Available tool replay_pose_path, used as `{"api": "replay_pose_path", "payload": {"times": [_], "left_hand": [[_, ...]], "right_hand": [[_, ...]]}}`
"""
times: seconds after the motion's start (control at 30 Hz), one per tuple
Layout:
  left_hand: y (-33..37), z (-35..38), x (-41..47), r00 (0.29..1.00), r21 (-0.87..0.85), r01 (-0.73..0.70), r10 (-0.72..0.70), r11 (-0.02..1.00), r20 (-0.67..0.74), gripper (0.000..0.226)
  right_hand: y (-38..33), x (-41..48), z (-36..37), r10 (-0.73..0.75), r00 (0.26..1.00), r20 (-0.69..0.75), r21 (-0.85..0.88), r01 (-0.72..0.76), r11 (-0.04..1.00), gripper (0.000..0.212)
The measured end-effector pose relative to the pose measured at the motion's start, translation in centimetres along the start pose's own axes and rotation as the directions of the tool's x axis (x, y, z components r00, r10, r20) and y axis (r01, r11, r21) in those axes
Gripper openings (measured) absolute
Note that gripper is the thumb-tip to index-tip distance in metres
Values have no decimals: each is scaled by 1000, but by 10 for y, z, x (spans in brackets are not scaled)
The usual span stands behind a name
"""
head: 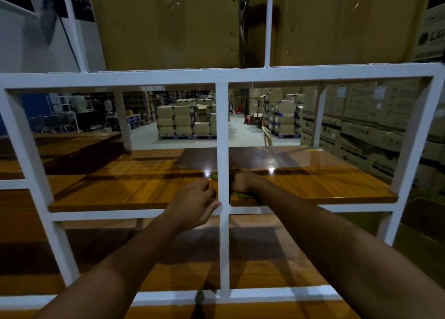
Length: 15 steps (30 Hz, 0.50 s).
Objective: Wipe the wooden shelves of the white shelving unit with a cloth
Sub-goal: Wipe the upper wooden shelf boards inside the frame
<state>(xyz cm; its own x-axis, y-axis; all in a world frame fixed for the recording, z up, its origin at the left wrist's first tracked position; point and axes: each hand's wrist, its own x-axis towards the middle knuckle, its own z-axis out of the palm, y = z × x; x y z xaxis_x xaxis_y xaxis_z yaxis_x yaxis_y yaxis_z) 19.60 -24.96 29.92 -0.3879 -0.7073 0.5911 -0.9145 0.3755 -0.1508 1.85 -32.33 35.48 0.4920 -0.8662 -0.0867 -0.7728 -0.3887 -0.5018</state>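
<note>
A white metal shelving unit with glossy wooden shelves fills the view. On the middle wooden shelf my right hand presses a green-yellow cloth, just right of the central white upright. The cloth is mostly hidden under the hand and behind the upright, with a bit showing left of it. My left hand rests at the shelf's front edge, thumb against the central upright, fingers curled on the wood.
Large cardboard boxes sit on the shelf above. A lower wooden shelf lies beneath my arms. More stacked boxes stand to the right; behind the unit is a warehouse floor with pallets of boxes.
</note>
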Motion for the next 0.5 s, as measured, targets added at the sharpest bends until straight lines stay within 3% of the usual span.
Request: {"api": "replay_pose_path", "payload": {"times": [0.1, 0.2, 0.27, 0.33, 0.37, 0.43, 0.5], "left_hand": [[-6, 3, -1, 999, -36, -30, 29, 999, -21, 47], [-13, 7, -3, 998, -65, -48, 45, 997, -44, 49], [-15, 10, -3, 998, -87, -47, 42, 995, -51, 50], [-19, 10, -1, 998, -121, -51, 47, 991, -35, 52], [-22, 8, 0, 998, -131, -65, 63, 989, -19, 53], [-29, 3, -1, 994, -135, -104, 107, 985, 13, 54], [-39, 0, -8, 990, -131, -130, 136, 983, 38, 57]], "right_hand": [[24, 11, -11, 54, 996, -74, -67, -59, 996, 40], [71, 21, -19, 141, 972, -185, -136, -168, 976, 64], [83, 0, -15, 91, 958, -271, -237, -158, 959, 85], [81, -25, 6, 37, 901, -433, -299, -182, 937, 82], [79, -34, 23, -9, 834, -552, -336, -212, 917, 72], [63, -48, 63, -128, 633, -763, -353, -243, 903, 54], [45, -44, 92, -110, 421, -900, -185, -139, 973, 45]]}}
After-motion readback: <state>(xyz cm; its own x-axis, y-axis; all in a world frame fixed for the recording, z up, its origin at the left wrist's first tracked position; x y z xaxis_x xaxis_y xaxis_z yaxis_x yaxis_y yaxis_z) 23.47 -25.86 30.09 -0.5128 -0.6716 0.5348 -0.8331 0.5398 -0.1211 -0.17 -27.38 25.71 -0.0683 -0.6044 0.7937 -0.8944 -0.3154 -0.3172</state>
